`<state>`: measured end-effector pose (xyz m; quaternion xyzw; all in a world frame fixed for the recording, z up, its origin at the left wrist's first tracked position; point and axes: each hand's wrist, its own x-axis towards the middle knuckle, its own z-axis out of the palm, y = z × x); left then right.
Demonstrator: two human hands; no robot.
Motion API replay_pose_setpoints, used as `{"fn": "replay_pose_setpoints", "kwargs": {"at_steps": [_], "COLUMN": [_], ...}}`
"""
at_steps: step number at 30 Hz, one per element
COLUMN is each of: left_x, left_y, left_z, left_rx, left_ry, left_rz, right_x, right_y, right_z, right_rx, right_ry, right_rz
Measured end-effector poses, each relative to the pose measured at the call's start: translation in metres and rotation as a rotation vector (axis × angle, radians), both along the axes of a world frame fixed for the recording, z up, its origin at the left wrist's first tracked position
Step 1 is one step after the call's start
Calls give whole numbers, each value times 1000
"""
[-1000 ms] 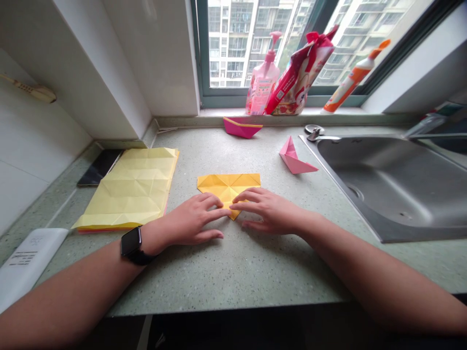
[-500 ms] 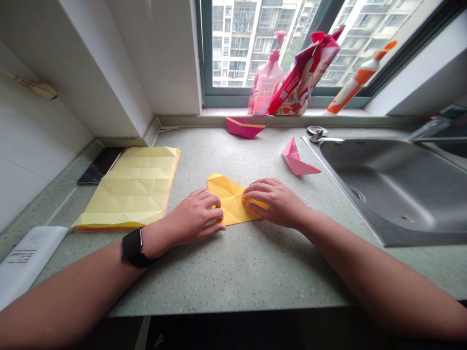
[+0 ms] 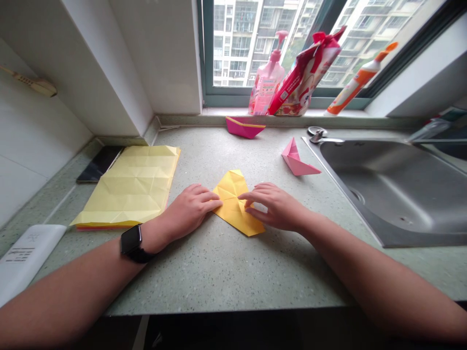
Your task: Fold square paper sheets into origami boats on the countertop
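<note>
A folded sheet of yellow origami paper (image 3: 233, 214) lies on the counter in front of me, turned at an angle, with creases meeting near its middle. At its left corner my left hand (image 3: 188, 209) is closed, thumb and fingertips together on the paper's edge. My right hand (image 3: 279, 206) rests over the right side, its thumb and index finger apart and the index tip at the crease centre. Behind the sheet stand a magenta paper boat (image 3: 244, 129) and a pink folded paper boat (image 3: 297, 160). A black watch (image 3: 131, 240) is on my left wrist.
Creased pale yellow paper (image 3: 133, 182) lies on a stack at left, beside a dark phone-like slab (image 3: 98, 165) and a white device (image 3: 31, 257). A steel sink (image 3: 404, 189) is on the right. A pump bottle (image 3: 266, 82), red bag (image 3: 302, 80) and orange-white bottle (image 3: 355, 82) line the sill.
The yellow paper has turned clockwise, its lower right corner now pointing toward me. My left hand has shifted onto its left corner; my right thumb and index finger have moved apart.
</note>
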<state>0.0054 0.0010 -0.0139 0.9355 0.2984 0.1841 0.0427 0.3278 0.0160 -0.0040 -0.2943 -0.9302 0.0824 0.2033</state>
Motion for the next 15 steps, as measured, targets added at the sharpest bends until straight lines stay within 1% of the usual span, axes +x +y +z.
{"fn": "replay_pose_setpoints", "kwargs": {"at_steps": [5, 8, 11, 15], "left_x": [-2, -2, 0, 2], "left_y": [8, 10, 8, 2], "left_z": [0, 1, 1, 2], "left_rx": [-20, -28, -22, -8], "left_ry": [-87, -98, -73, 2], "left_rz": [-126, -165, -128, -22], "right_x": [-1, -2, -5, -8], "right_y": [-2, -1, -1, -4], "right_z": [-2, -3, -1, 3], "right_rx": [99, 93, 39, 30], "right_ry": [11, -43, -103, -182], "right_rz": [8, 83, 154, 139]}}
